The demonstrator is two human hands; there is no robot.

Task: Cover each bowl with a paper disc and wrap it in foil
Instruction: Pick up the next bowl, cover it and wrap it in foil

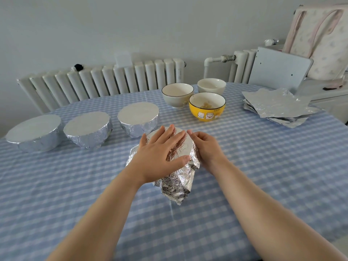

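A bowl under crumpled foil (177,183) stands in the middle of the table. My left hand (160,155) lies flat on its foil top with the fingers spread. My right hand (205,146) curls round the bowl's right side and presses the foil against it. A loose foil corner sticks out toward me at the front. Three foil-wrapped bowls (88,131) stand in a row at the left. Behind are two white bowls (178,95) and a yellow bowl (207,106), all uncovered. A stack of foil sheets (278,106) lies at the right.
The table carries a blue checked cloth (263,166). White radiators (105,81) run along the wall behind it. A grey board and a padded seat (320,44) stand at the far right beyond the table's edge.
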